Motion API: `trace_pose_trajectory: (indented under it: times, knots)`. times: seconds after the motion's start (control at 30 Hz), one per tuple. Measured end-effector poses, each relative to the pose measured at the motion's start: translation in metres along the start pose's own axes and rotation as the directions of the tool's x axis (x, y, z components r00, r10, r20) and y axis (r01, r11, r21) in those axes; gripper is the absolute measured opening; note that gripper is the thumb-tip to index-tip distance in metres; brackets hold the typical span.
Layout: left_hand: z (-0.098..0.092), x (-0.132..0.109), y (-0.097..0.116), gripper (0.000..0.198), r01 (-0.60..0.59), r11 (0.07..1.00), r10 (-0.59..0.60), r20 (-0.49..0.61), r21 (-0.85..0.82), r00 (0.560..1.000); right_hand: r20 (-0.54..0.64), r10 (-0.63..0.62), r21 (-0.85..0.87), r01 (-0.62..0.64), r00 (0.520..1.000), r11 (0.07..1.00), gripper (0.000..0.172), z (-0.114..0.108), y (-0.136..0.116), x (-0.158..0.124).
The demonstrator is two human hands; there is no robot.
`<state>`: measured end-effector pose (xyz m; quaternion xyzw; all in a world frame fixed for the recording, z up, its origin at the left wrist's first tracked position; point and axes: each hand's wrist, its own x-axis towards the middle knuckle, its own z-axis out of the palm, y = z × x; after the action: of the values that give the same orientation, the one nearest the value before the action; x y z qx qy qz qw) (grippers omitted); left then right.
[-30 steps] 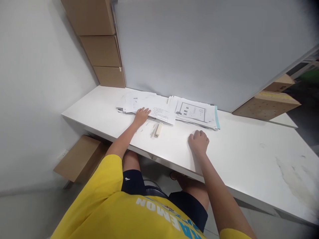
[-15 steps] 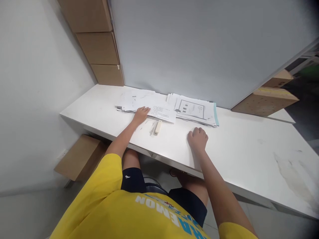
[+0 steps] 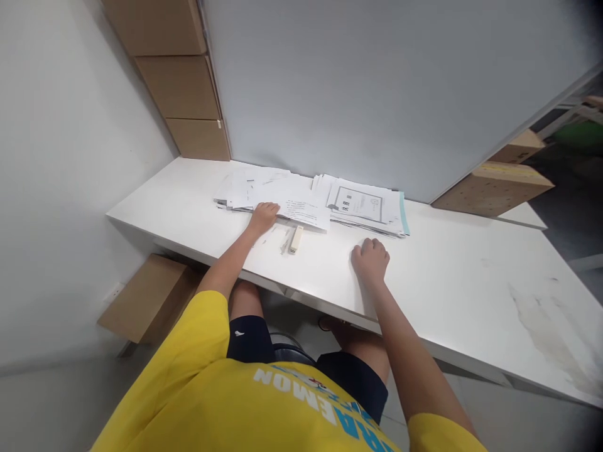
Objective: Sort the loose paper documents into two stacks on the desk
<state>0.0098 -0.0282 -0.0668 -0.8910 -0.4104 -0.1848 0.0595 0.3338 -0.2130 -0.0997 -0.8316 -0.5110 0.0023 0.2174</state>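
Note:
My left hand (image 3: pixel 264 217) lies palm down on the near edge of a stack of loose printed papers (image 3: pixel 301 199), its fingers stretched over the top sheet. On the white desk, to the right, rests my right hand (image 3: pixel 371 258), fingers curled in and nothing visible in them; the palm is hidden. Between the hands lies a small cream oblong object (image 3: pixel 296 240), perhaps a stapler, with a dark mark at its near end. A second stack of papers (image 3: pixel 360 204), topped by a sheet with a framed print, sits beyond my right hand.
The white desk (image 3: pixel 452 263) runs along a grey panel (image 3: pixel 358 94). Brown boxes (image 3: pixel 198 138) are stacked at the back left. More boxes (image 3: pixel 494 188) stand at the right end of the panel. A carton (image 3: pixel 141 295) is below the desk at left.
The view has shifted slightly, so everything sits a little further left in the picture. Both hands keep their places on the papers and the desk.

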Motion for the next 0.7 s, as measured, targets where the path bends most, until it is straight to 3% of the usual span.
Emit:
trace_pose_trajectory:
  times: [0.23, 0.47, 0.7]
  knots:
    - [0.0005, -0.0008, -0.0015, 0.047, 0.017, 0.999, -0.017, -0.011, -0.035, 1.000, 0.010, -0.001, 0.011, 0.001, 1.000, 1.000, 0.049, -0.0017, -0.0007, -0.0004]
    - [-0.0006, 0.0003, -0.0026, 0.051, -0.037, 0.997, 0.038, 0.010, -0.067, 0.999, 0.020, 0.008, 0.006, -0.008, 1.000, 1.000, 0.050, -0.0019, -0.0006, 0.0002]
    - [-0.0002, 0.0013, -0.0044, 0.044, -0.021, 0.998, 0.022, 0.006, -0.062, 1.000, -0.007, -0.005, -0.002, 0.005, 1.000, 1.000, 0.048, 0.0019, 0.0029, 0.0008]
